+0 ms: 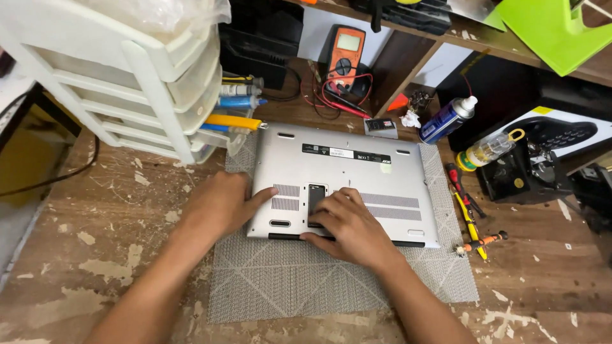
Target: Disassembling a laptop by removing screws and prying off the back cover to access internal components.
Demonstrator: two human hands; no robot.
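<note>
Silver laptop (344, 185) upside down on grey mesh mat (306, 280), centre of wooden surface (95, 242). Right hand (347, 224) flat on laptop base at 6 o'clock edge, fingers (331, 202) loosely spread, covering part of dark slot and vent grille. Left hand (220, 204) at laptop's 9 o'clock edge, fingers curled together, tips hidden against casing. Screwdrivers (470, 216) at 3 o'clock. Multimeter (345, 54) at 12 o'clock. Plastic drawer unit (140, 83) cut off at 10 o'clock.

Drawer unit (146, 83) crowding laptop's (344, 172) left.
</note>
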